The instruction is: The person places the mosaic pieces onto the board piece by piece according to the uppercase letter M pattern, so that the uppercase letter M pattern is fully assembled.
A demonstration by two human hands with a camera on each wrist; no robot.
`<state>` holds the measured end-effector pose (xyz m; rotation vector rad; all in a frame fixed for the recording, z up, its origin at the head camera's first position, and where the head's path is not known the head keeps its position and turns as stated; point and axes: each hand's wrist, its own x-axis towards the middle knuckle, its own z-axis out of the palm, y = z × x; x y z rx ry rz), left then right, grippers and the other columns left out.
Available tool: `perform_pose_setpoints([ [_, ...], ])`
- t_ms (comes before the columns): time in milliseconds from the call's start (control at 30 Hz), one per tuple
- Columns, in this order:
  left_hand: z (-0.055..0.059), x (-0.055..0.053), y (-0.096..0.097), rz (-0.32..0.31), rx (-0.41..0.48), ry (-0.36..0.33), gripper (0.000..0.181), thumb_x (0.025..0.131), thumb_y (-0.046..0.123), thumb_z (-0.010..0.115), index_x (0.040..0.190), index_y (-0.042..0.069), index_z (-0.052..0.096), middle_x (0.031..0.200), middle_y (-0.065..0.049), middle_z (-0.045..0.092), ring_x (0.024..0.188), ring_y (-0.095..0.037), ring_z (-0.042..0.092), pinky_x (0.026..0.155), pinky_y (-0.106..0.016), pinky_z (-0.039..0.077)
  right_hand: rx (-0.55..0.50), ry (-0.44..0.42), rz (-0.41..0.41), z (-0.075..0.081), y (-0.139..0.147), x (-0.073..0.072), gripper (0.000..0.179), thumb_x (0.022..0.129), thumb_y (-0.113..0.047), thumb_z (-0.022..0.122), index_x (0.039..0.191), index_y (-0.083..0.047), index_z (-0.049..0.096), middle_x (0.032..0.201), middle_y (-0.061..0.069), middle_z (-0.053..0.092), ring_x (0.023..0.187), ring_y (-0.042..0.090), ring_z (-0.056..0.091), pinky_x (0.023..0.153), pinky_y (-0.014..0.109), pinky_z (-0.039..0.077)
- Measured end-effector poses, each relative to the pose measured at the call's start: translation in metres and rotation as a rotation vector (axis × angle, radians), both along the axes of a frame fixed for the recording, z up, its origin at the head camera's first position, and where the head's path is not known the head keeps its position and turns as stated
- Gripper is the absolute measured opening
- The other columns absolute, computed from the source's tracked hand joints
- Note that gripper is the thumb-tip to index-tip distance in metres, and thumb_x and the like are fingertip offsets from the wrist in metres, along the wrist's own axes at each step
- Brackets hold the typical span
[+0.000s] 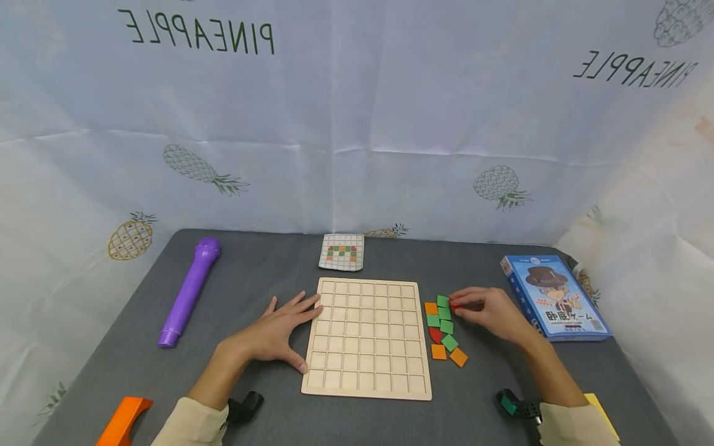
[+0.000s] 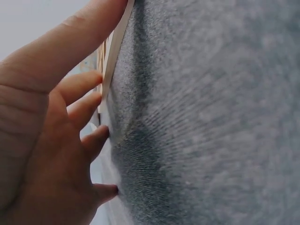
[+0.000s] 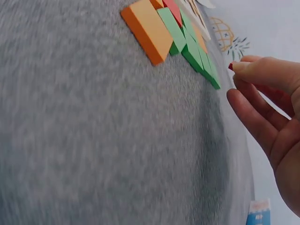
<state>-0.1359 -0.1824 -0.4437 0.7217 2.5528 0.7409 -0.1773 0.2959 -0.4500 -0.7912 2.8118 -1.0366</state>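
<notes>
A wooden grid board (image 1: 365, 337) lies flat on the dark grey cloth, its squares bare. Fingers spread, my left hand (image 1: 279, 331) touches the board's left edge with the thumb low and the fingertips higher up. Between thumb and fingertips my right hand (image 1: 491, 310) pinches a red tile (image 1: 454, 305), mostly covered by the fingers; in the right wrist view just a red corner (image 3: 230, 66) shows. Left of that hand lies a cluster of green tiles (image 1: 433, 320), orange tiles (image 1: 439, 352) and another red tile (image 1: 435, 335), along the board's right side.
Behind the board lies a pattern card (image 1: 341, 252) with coloured squares. A blue game box (image 1: 558, 297) is at the right, a purple tube-like object (image 1: 189, 291) at the left. An orange object (image 1: 125, 421) sits front left, and something yellow (image 1: 601, 414) is partly behind the right sleeve.
</notes>
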Motion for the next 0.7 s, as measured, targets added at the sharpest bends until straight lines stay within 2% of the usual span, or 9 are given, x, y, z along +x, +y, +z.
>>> perform_pose_setpoints([
  [233,-0.003,0.000,0.000,-0.013,-0.005,0.019,0.120,0.061,0.057,0.092,0.159,0.016,0.038,0.172,-0.009,0.022,0.160,-0.044,0.013,0.113,-0.085,-0.001,-0.009,0.075,-0.008,-0.004,-0.011,-0.003,0.022,0.095,-0.008,0.070,0.115,-0.007,0.079,0.120,0.011,0.077,0.106,0.002,0.070,0.082,0.016,0.059],
  [367,-0.006,0.002,0.001,-0.014,-0.006,0.008,0.118,0.061,0.058,0.092,0.159,0.017,0.039,0.173,-0.008,0.021,0.160,-0.043,0.011,0.113,-0.085,-0.002,-0.019,0.054,-0.008,-0.005,-0.017,-0.002,0.022,0.096,-0.008,0.069,0.115,-0.007,0.078,0.122,0.012,0.076,0.108,0.009,0.072,0.083,0.016,0.059],
  [567,-0.007,0.003,0.000,0.002,0.009,-0.001,0.117,0.061,0.056,0.092,0.158,0.017,0.040,0.173,-0.008,0.021,0.160,-0.044,0.011,0.113,-0.084,-0.003,-0.038,-0.016,-0.004,-0.001,-0.027,-0.002,0.026,0.091,-0.021,0.077,0.114,-0.009,0.079,0.123,0.009,0.076,0.110,0.018,0.072,0.085,0.024,0.061],
  [700,-0.006,0.001,0.000,-0.005,0.000,0.007,0.117,0.061,0.057,0.092,0.158,0.017,0.040,0.173,-0.007,0.020,0.161,-0.042,0.011,0.114,-0.084,-0.002,-0.039,-0.011,0.007,0.000,-0.031,-0.003,0.024,0.089,-0.023,0.080,0.109,-0.011,0.081,0.119,0.006,0.078,0.108,0.022,0.073,0.084,0.028,0.062],
])
